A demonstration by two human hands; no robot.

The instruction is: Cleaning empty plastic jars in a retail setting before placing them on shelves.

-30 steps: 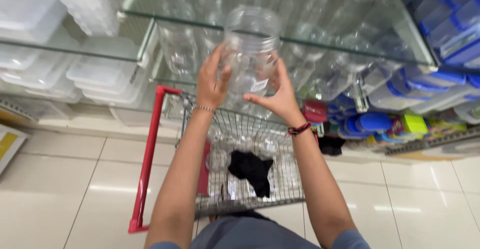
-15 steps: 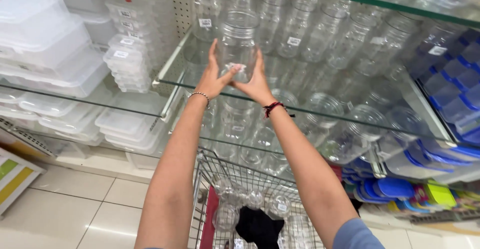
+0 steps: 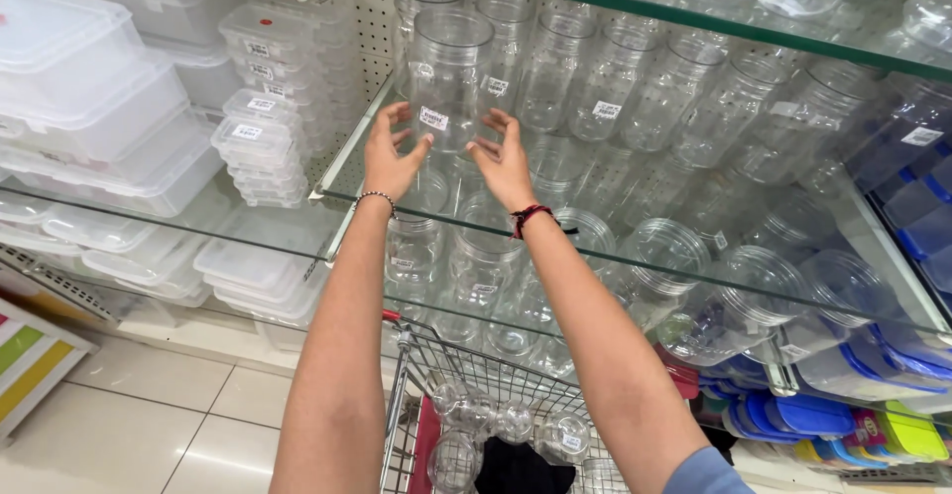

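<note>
Two bare hands reach up toward a glass shelf [image 3: 342,172] stocked with see-through plastic ware. At far left, stacks of clear, flat, lidded plastic boxes [image 3: 89,107] fill the shelving, with a smaller pile of lidded tubs [image 3: 266,107] just beside the shelf's edge. The left hand [image 3: 390,157], a thin beaded bracelet on its wrist, has its grip spread, fingers curled and holding nothing. Between the hands stands a tall clear plastic jar with no lid [image 3: 448,82], upright at the front of the shelf, a small white label on its side. Whether the fingertips touch the jar cannot be told. The right hand [image 3: 504,162], a red and black cord on its wrist, is likewise spread and holds nothing. Further right, rows of similar clear jars [image 3: 635,97] crowd the shelf. Below, a metal wire shopping cart with red trim [image 3: 416,395] holds a few clear jars and a dark cloth. At lower right sit blue-lidded containers [image 3: 823,415].
</note>
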